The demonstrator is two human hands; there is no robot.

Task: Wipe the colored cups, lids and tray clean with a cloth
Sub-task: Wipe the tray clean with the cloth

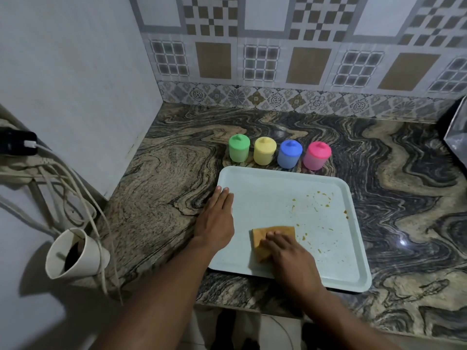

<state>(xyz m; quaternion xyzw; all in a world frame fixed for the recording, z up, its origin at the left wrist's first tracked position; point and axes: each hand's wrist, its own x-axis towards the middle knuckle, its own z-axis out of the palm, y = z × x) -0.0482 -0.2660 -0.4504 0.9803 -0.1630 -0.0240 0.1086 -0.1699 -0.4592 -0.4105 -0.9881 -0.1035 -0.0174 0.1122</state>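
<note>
A person's right hand presses an orange cloth on the pale blue tray.
Its fingers lie flat on the cloth, not curled around it. The left hand, fingers straight and close together, rests on the tray's left rim. Yellowish stains (small spots) mark the tray's right part. Behind the tray, on the marble counter, four lidded cups stand in a row: green cup, yellow cup, blue cup, pink cup.
</note>
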